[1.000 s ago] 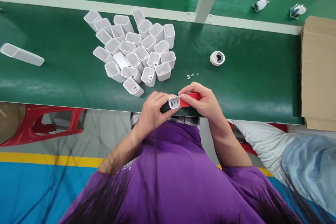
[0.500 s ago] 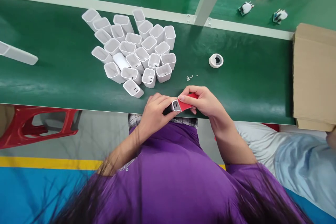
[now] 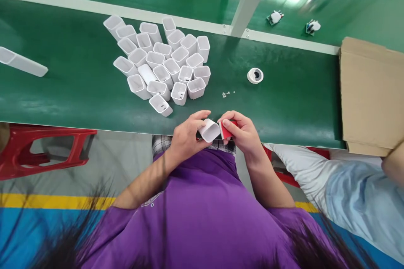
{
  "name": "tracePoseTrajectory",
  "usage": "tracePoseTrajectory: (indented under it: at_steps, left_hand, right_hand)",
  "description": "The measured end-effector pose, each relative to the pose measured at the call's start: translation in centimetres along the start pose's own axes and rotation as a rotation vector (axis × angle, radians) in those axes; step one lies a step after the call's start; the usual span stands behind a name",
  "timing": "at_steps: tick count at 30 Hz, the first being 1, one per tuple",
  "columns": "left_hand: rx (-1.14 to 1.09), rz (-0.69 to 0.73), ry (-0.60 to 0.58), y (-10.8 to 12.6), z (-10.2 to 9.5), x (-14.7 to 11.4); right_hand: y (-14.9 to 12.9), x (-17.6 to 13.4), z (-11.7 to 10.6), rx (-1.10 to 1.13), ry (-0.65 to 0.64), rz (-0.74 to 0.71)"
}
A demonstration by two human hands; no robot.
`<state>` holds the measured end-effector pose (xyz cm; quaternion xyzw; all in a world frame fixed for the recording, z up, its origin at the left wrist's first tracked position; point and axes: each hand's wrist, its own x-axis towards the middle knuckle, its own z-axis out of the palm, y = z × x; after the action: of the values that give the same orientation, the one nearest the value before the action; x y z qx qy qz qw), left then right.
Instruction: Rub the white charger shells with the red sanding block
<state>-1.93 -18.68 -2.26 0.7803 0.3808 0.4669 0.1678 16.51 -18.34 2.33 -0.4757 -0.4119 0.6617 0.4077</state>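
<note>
My left hand (image 3: 188, 134) grips a white plastic charger housing (image 3: 210, 130) near the table's front edge, its hollow end facing up and to the right. Just right of it, my right hand (image 3: 241, 130) pinches a small red pad with a pale edge (image 3: 226, 129), close to the housing's rim; whether the two touch I cannot tell. Further back on the left stands a cluster of similar white housings (image 3: 162, 73), most with their open ends up. Small white crumbs (image 3: 224, 95) lie beyond my right hand.
A white roll-like ring (image 3: 255, 75) sits right of the crumbs. One long white housing (image 3: 23, 63) lies at far left. A cardboard box (image 3: 372, 96) stands at the right end. Behind the white rail are small circuit assemblies (image 3: 275, 17). A co-worker's arm (image 3: 394, 166) shows at right.
The housing in my left hand has turned, so its hollow end shows instead of the slotted end. My right hand has shifted slightly with the red pad. The camera view has moved a little.
</note>
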Motion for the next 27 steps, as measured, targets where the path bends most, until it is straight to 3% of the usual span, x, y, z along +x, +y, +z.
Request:
tracePoseTrajectory:
  at_steps: [3,7,11,17,23,27]
  left_hand:
    - [-0.07,-0.004,-0.043,0.2,-0.2,0.4]
    - [0.056,-0.087,-0.113,0.6,-0.9,1.7]
    - [0.104,-0.067,-0.067,0.6,-0.9,2.2]
    - [0.155,-0.12,-0.156,0.2,-0.1,1.1]
    - [0.256,0.006,-0.08,-0.1,0.0,0.3]
    - [0.152,0.049,-0.042,0.3,-0.4,1.1]
  right_hand:
    - [0.7,0.2,0.5,0.051,-0.023,-0.002]
    - [0.8,0.0,0.9,0.036,0.003,-0.013]
    - [0.7,-0.8,0.9,0.002,-0.037,-0.065]
    - [0.4,-1.9,0.9,-0.256,0.007,-0.23]
    - [0.4,-1.9,1.5,-0.413,0.029,-0.291]
    - [0.3,-1.9,1.8,-0.417,0.092,-0.245]
